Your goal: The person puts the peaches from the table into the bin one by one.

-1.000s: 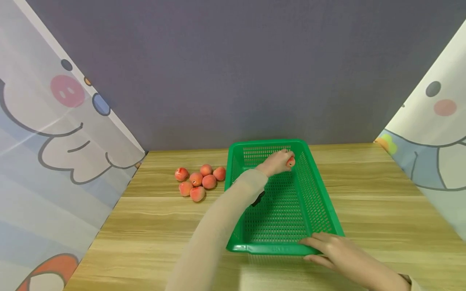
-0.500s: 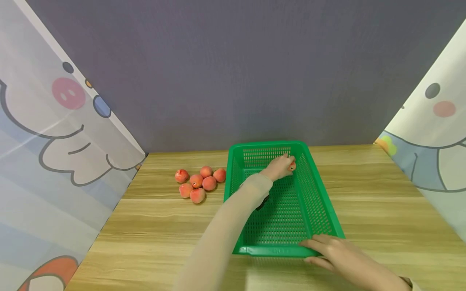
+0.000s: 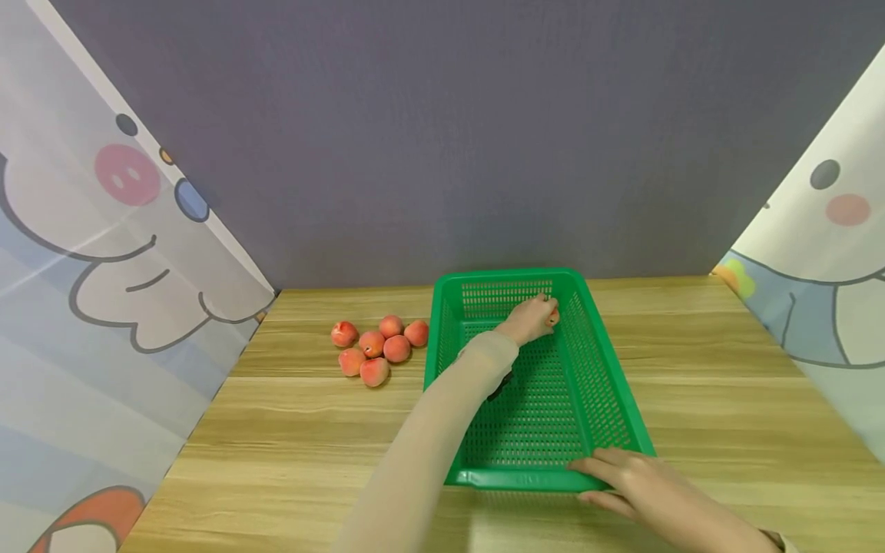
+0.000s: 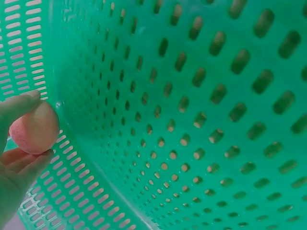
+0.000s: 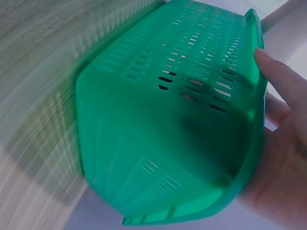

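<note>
A long green plastic basket [image 3: 522, 479] with slotted walls stands on the wooden table. My left hand [image 3: 527, 319] reaches into its far end and holds a peach [image 3: 554, 316] close to the far right corner. In the left wrist view, thumb and fingers grip that peach [image 4: 34, 130] from two sides, near the slotted walls. My right hand [image 3: 636, 480] grips the basket's near right corner. Its thumb [image 5: 278, 74] lies on the outer side of the rim in the right wrist view, and the other fingers go over the edge, partly hidden.
Several loose peaches [image 3: 374, 372] lie in a cluster on the table [image 3: 290, 430], left of the basket. A dark grey panel [image 3: 442, 138] rises behind the table. Cartoon-printed cloths [image 3: 131, 253] hang at both sides.
My left hand has lowered slightly into the basket with the peach, then stays nearly still. The right hand keeps its place at the rim. The loose peaches lie as before.
</note>
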